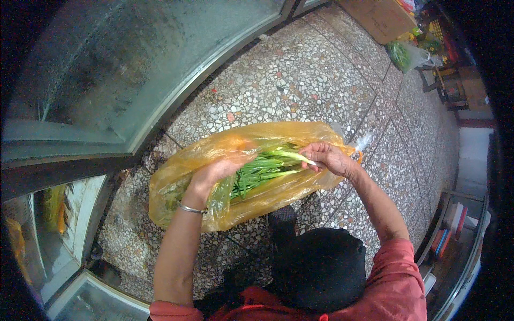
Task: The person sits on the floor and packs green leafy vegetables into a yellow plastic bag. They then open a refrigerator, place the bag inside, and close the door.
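Observation:
A large translucent yellow plastic bag point(281, 196) lies on the floor before me, open along its upper side. Inside it is a heap of spring onions point(257, 171), with long green leaves to the left and pale stems to the right. My right hand point(331, 159) pinches one spring onion stalk point(290, 154) by its white root end, over the bag's right part. At the opening, my left hand point(219, 168) reaches in among the leaves. Yellow film covers its fingers, which look blurred, so their grip is unclear. A metal bangle point(192, 209) circles the left wrist.
Speckled terrazzo floor point(257, 92) surrounds the bag. A glass-panelled cabinet point(140, 80) borders it at left. At upper right are a cardboard box point(377, 20) and a plastic bag of greens point(401, 56). A glass case point(453, 232) stands at lower right. My shoe point(282, 218) is beside the bag.

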Action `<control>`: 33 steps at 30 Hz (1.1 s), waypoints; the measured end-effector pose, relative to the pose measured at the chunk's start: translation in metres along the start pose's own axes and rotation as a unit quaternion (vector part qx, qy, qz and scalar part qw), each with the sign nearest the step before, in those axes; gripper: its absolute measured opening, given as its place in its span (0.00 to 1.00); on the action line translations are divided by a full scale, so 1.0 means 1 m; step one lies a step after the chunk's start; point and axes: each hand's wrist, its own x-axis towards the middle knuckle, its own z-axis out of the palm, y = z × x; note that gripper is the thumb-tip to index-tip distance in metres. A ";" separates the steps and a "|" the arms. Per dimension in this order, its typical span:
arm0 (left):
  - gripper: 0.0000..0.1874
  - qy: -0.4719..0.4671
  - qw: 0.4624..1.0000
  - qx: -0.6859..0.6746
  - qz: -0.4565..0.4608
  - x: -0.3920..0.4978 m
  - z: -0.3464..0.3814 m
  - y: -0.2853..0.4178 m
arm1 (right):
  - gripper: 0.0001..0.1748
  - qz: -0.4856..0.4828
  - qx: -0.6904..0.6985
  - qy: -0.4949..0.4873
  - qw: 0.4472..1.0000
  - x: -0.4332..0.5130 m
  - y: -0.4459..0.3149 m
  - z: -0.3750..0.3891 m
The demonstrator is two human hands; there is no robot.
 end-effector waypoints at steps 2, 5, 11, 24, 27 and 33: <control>0.23 -0.010 0.999 -0.032 -0.007 0.000 0.005 0.004 | 0.15 0.000 0.028 0.010 1.000 -0.002 -0.004 0.002; 0.25 -0.016 0.983 -0.181 0.011 0.000 0.016 0.013 | 0.14 0.009 0.058 0.023 0.998 -0.006 -0.013 0.010; 0.22 0.107 0.946 0.297 0.070 0.004 0.032 0.026 | 0.13 -0.093 -0.178 0.128 0.971 -0.004 -0.020 0.038; 0.23 -0.050 0.993 0.107 -0.025 0.007 0.024 0.031 | 0.13 0.013 0.013 0.056 0.998 0.000 -0.025 0.025; 0.25 -0.036 0.994 0.096 -0.024 0.005 0.022 0.028 | 0.21 0.044 0.097 0.021 0.994 -0.006 -0.029 0.019; 0.27 -0.071 0.979 0.179 -0.069 0.007 0.017 0.013 | 0.29 0.039 0.168 -0.055 0.983 -0.014 -0.032 0.011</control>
